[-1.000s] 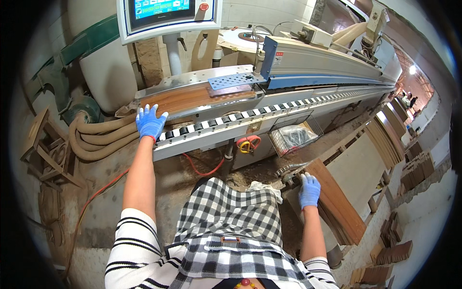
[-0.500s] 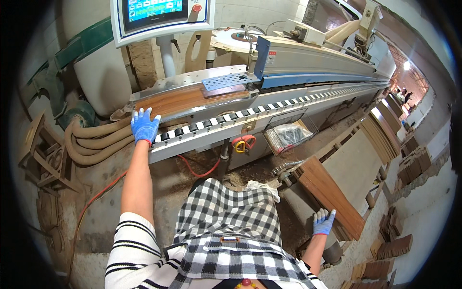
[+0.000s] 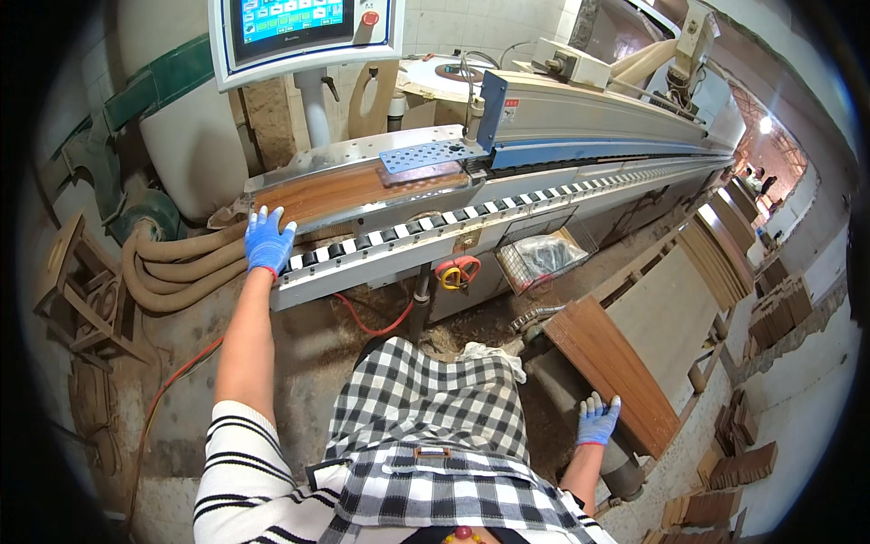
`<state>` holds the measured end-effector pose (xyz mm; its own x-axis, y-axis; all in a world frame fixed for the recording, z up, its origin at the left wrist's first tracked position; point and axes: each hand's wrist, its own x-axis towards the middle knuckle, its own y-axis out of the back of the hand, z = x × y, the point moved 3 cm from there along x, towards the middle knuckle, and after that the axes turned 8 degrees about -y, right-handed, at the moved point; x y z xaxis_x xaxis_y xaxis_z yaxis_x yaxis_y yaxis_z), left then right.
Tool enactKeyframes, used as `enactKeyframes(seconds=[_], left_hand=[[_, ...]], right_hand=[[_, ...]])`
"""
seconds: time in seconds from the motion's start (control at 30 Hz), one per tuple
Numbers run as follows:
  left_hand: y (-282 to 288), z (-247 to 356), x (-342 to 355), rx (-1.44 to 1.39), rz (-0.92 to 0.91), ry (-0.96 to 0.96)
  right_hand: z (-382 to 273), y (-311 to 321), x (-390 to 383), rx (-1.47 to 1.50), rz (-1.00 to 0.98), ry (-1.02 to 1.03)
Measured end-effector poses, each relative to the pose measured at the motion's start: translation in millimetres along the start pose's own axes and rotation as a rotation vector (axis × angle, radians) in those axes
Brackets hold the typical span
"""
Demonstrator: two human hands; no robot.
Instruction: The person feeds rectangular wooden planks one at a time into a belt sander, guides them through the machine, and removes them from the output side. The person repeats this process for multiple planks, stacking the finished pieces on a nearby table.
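My left hand (image 3: 268,243), in a blue glove with pale fingertips, lies open at the near left end of a wood-grain panel (image 3: 317,190) on the machine's infeed bed, beside the roller strip (image 3: 444,218). Part of that panel runs under a perforated blue plate (image 3: 426,156). My right hand (image 3: 597,419), also gloved, is low at the right with fingers apart, at the left edge of another wood-grain panel (image 3: 612,372) lying on a stack of boards; whether it bears any of that panel's weight I cannot tell.
A control screen (image 3: 292,23) stands above the machine (image 3: 589,118). Hoses (image 3: 181,263) and a wooden stool (image 3: 86,290) are at left, red-handled tools (image 3: 458,270) and a wire basket (image 3: 544,254) below the rails. More board stacks (image 3: 775,313) line the right; people (image 3: 761,179) are far behind.
My right hand has dropped lower along the panel beside it, and that panel has shifted slightly left. My left hand has moved slightly left and stays at the end of the infeed panel.
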<state>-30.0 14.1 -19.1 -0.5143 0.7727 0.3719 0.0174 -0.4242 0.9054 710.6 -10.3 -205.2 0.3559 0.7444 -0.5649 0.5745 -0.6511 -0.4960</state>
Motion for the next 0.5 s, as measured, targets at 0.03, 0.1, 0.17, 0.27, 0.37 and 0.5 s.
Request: enactKeyframes(seconds=[0.03,0.1,0.17,0.27,0.37,0.5], left_hand=[[0.0,-3.5,-0.8,-0.013,-0.005,-0.012],[2.2,-11.5,-2.9,-0.021,-0.007,0.021],[9.0,-17.1,-7.6,-0.057,-0.013,0.094],[4.9,-27.3,-8.9,-0.112,-0.018,0.093],[6.1,-28.8,-9.9,-0.152,-0.010,0.091],[3.2,-33.8,-8.1,-0.203,0.014,0.088]], right_hand=[[-0.9,3.8,1.8,0.011,0.002,0.007],[-2.0,7.5,4.3,0.034,0.004,0.020],[-1.1,6.2,1.5,0.048,0.009,-0.002],[0.5,6.4,2.8,0.079,-0.019,-0.016],[0.9,2.7,3.1,0.102,-0.030,-0.023],[-1.6,4.7,2.9,0.127,0.013,-0.022]])
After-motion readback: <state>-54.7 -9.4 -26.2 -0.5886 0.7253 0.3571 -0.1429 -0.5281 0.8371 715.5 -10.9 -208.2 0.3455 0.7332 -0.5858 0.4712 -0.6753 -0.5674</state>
